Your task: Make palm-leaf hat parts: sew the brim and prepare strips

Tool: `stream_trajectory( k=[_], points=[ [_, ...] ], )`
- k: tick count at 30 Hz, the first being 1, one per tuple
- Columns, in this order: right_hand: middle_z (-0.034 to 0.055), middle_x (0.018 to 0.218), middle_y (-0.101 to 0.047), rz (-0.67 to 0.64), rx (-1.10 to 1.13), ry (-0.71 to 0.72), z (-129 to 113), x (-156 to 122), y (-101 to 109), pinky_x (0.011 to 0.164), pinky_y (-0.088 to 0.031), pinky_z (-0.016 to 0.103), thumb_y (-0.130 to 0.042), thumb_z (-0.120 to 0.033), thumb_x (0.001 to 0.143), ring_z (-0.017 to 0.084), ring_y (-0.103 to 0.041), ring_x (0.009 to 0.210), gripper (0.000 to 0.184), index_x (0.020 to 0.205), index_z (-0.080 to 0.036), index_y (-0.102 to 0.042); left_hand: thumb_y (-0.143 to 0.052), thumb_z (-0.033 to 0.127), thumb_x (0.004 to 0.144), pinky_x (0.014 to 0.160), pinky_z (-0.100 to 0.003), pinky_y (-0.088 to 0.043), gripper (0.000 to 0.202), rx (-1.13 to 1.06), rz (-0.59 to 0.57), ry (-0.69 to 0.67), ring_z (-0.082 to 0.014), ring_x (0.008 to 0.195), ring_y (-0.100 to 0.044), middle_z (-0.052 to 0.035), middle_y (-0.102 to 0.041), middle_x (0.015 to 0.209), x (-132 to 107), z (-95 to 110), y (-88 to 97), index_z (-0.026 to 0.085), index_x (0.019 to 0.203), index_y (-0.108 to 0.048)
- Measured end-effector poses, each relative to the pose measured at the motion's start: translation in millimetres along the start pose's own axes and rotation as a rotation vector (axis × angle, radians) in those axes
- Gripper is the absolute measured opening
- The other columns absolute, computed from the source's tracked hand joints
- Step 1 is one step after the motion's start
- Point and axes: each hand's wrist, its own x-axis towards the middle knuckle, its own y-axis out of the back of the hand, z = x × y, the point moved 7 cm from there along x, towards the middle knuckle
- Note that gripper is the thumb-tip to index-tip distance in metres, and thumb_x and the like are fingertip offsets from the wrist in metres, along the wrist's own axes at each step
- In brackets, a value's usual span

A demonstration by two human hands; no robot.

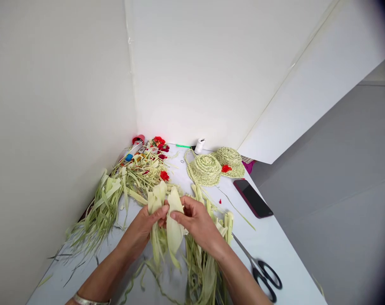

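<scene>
Bare forearms (pixel 240 271) span the bench (pixel 290 262), nearer you than the phone (pixel 253 198)

Your left hand (pixel 146 222) pinches a bunch of pale husk strips (pixel 156 198); your right hand (pixel 195 218) grips a broad pale husk (pixel 174 228) between thumb and fingers. Both pieces are well left of the phone, raised over the bench. You cannot read the dark mark on the white spool (pixel 199 146), beyond the phone and to its left: it is too small. The phone's screen is dark.

Mind the right edge: the phone lies along it, one corner right at the rim. Nearer you than the phone, the scissors (pixel 253 262) point their blades at a husk bundle (pixel 208 271), which lies left of the phone. White surface shows between phone and scissors, and you have more of it left of the phone, crossed by a thin strip (pixel 238 208).

Beyond the phone and left of it sit two woven hats (pixel 207 169), a red flower (pixel 226 168) against the one nearer the phone. Far left of the phone, a tangled husk pile (pixel 106 199) reaches the wall (pixel 62 106).
</scene>
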Motion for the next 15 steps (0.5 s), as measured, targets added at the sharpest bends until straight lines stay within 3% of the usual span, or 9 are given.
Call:
stream_trajectory(
  k=[3,9,15],
  points=[
    [-0.0016,0.069,-0.052,0.045,-0.136,0.005,9.8,1.8,3.8,0.056,-0.036,0.023,-0.059,-0.035,0.086,0.012,-0.044,0.062,0.018,0.081,-0.018,-0.058,-0.076,0.038,0.071,0.049,-0.020,-0.038,0.031,0.141,-0.048,-0.017,-0.0090,0.049,-0.046,0.0045,-0.053,0.053,0.0,-0.1,-0.2,0.017,0.062,-0.054],
    [-0.0055,0.061,-0.033,0.080,-0.431,0.053,4.6,-3.1,8.7,0.051,-0.024,0.022,-0.054,-0.024,0.085,0.010,-0.031,0.058,0.026,0.066,-0.019,-0.037,-0.069,0.040,0.071,0.050,-0.021,-0.034,0.032,0.389,0.015,-0.074,-0.0099,0.049,-0.042,0.0042,-0.051,0.051,2.8,2.7,5.7,0.017,0.057,-0.051],
    [-0.0062,0.060,-0.034,0.070,-0.413,0.019,8.2,-2.5,4.9,0.050,-0.023,0.022,-0.052,-0.020,0.081,0.009,-0.030,0.057,0.016,0.067,-0.018,-0.046,-0.064,0.038,0.067,0.048,-0.021,-0.026,0.029,0.603,0.122,-0.115,-0.0087,0.050,-0.031,0.0072,-0.039,0.051,4.6,9.2,5.8,0.019,0.059,-0.045]
  ],
)
